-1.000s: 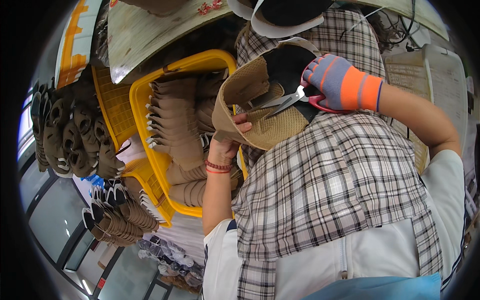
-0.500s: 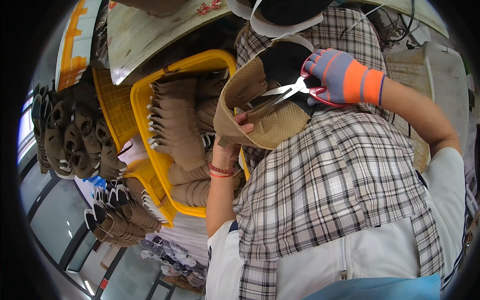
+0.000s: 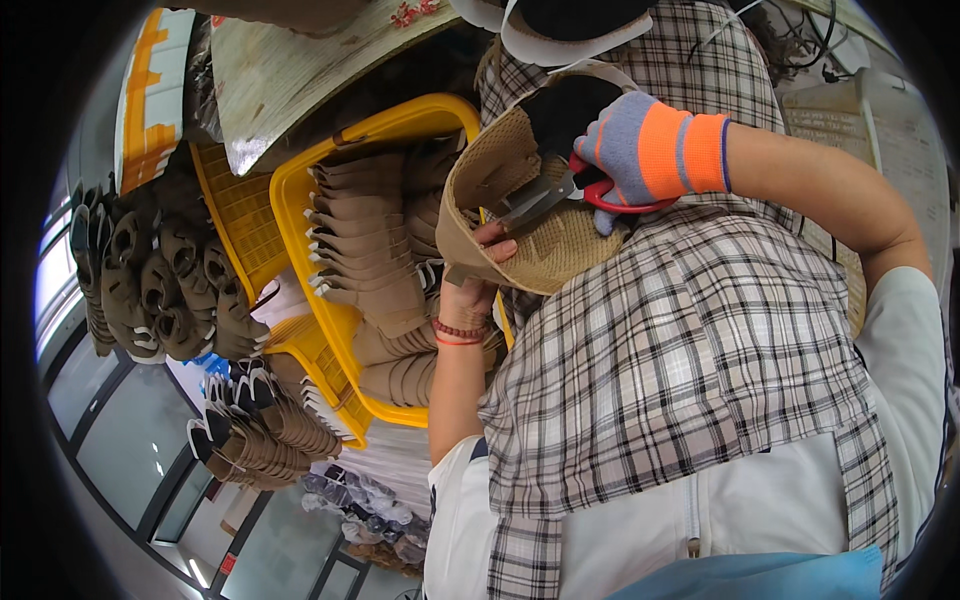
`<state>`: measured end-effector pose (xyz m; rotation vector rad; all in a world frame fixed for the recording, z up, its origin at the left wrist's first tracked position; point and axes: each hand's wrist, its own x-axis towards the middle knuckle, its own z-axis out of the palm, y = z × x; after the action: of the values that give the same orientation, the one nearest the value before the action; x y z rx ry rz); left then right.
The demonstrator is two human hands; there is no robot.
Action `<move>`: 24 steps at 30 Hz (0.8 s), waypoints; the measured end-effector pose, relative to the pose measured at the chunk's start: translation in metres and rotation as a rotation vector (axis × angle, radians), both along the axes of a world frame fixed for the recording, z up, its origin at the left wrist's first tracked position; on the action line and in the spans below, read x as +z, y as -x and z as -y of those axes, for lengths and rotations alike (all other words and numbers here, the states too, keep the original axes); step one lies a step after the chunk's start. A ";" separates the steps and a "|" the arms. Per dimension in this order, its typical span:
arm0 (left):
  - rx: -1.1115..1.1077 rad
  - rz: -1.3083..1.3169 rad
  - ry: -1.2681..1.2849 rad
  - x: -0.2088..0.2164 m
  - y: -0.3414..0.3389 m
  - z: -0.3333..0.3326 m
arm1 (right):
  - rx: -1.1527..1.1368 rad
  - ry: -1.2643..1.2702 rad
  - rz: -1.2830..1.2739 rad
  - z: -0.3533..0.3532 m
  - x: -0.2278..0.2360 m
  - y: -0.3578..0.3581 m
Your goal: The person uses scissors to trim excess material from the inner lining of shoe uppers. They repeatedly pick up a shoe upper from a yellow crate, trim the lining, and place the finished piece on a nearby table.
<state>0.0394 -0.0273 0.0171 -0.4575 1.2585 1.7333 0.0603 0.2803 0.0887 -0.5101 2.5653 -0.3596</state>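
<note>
A tan shoe upper [image 3: 565, 258] with a textured mesh-like lining and a dark part at its far end lies over my lap, its inside turned up. My left hand [image 3: 474, 293] grips its left edge, fingers over the inside. My right hand [image 3: 655, 150], in a grey and orange knitted glove, is closed round the red handles of a pair of scissors [image 3: 543, 203]. The blades lie together or almost so, inside the upper, their tips close to my left fingers. What they cut, if anything, is too small to make out.
Left of my lap stands a yellow basket [image 3: 347, 368] filled with stacked brown shoe uppers [image 3: 372, 250]. More brown uppers [image 3: 160, 280] hang or lie in piles at the far left. A wooden tabletop [image 3: 290, 75] juts in above the basket. A translucent plastic bin [image 3: 900, 130] stands at the right.
The scissors' blades were spread and have closed, reaching deeper into the upper toward my left fingers. My right hand has moved slightly left. My left hand keeps its hold.
</note>
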 end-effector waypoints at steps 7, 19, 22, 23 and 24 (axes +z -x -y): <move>-0.041 0.019 -0.023 0.014 0.001 -0.011 | -0.035 -0.019 0.206 0.002 0.019 0.000; 0.279 -0.324 -0.291 -0.001 0.009 -0.019 | -0.129 0.170 0.801 -0.049 -0.020 0.022; 0.216 -0.413 -0.375 -0.025 0.019 -0.009 | -0.014 0.243 0.939 -0.039 -0.020 0.042; 0.199 -0.453 -0.266 -0.024 0.021 -0.014 | -0.013 0.252 0.959 -0.034 -0.015 0.046; 0.215 -0.438 -0.240 -0.026 0.024 -0.014 | -0.011 0.261 0.978 -0.029 -0.011 0.049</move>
<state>0.0157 -0.0129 -0.0087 -0.0721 1.3091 2.2201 0.0111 0.3091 0.0774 -0.2923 1.5810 -0.7370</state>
